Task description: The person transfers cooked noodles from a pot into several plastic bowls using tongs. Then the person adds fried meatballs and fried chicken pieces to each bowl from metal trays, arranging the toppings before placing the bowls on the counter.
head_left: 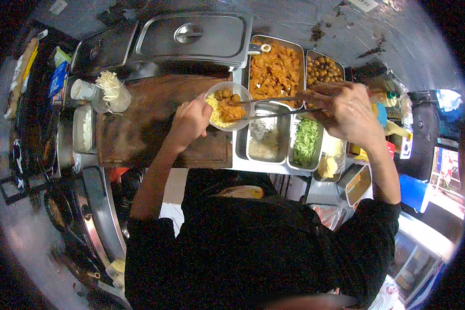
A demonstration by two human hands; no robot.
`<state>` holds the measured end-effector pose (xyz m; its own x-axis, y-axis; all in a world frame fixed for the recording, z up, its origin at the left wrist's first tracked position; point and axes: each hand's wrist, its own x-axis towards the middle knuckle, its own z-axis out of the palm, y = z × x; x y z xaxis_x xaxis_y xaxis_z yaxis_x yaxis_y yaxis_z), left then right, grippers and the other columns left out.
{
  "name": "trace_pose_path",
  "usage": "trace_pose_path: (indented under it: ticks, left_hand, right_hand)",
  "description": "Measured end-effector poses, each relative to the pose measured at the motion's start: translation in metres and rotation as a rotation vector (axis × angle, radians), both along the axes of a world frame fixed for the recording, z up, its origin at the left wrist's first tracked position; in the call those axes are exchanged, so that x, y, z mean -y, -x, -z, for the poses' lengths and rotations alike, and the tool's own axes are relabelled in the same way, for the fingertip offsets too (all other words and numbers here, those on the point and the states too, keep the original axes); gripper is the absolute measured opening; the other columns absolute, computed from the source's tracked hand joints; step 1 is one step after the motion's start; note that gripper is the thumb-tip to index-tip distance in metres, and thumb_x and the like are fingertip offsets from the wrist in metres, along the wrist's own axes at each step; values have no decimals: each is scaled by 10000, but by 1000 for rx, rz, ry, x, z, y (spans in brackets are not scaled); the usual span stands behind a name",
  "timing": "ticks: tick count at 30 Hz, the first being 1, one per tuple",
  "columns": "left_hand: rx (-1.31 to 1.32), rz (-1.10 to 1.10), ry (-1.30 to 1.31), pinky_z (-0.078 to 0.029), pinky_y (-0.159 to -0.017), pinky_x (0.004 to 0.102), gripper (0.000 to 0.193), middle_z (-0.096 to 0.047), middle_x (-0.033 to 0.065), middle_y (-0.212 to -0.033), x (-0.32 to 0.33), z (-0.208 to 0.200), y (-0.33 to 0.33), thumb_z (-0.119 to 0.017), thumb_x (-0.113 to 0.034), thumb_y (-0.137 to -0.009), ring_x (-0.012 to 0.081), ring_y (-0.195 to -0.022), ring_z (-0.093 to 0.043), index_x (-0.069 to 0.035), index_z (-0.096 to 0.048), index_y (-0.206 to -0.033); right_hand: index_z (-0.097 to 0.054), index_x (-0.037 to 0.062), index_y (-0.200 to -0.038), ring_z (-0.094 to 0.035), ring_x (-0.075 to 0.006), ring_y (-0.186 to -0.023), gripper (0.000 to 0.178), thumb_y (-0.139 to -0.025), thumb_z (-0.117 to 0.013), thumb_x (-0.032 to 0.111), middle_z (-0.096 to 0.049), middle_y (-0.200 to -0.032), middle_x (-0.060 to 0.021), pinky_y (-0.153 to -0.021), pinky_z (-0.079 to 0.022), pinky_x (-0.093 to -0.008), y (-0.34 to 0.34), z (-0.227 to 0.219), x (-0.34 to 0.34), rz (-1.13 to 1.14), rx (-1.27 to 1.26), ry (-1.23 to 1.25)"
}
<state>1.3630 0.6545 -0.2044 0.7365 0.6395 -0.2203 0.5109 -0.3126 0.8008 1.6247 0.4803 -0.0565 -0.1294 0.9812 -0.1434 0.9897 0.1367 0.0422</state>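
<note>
My left hand (190,120) grips a round clear plastic bowl (208,101) by its near-left side, above the right part of a brown cutting board (160,124). Inside the bowl are yellow shreds (215,112), several brown balls (226,95) and orange-coated pieces (233,112). From the right, my right hand (346,109) is closed on long, dark tongs (276,114), whose tips reach over the bowl at the orange pieces. The tongs cross above a steel pan (266,144) of pale food. That hand hides part of the pans beneath it.
Behind the bowl stand a pan of orange pieces (276,62) and a pan of brown balls (323,68). Shredded green vegetable (306,140) fills a nearer pan. A lidded steel container (191,35) is at the back; a tub of wooden sticks (111,95) stands at left.
</note>
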Motion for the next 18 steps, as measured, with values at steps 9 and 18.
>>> trace_pose_path:
  ticks: [9, 18]
  left_hand:
    - [-41, -31, -132, -543, -597, 438, 294, -605, 157, -539, 6, -7, 6, -438, -137, -924, 293, -445, -617, 54, -565, -1108]
    - [-104, -94, 36, -551, -602, 434, 313, -646, 198, -639, 0, 6, 19, -421, -130, -921, 281, -479, -645, 51, -559, -1136]
  right_hand:
    - [-736, 147, -1011, -657, -275, -766, 248, -768, -701, 188, -694, -890, -73, -624, -510, -390, 14, 13, -14, 12, 105, 151]
    - [-674, 82, -634, -651, -295, -662, 175, -637, -737, 245, -631, -624, -120, -590, -465, -428, 29, 27, -28, -54, 19, -95]
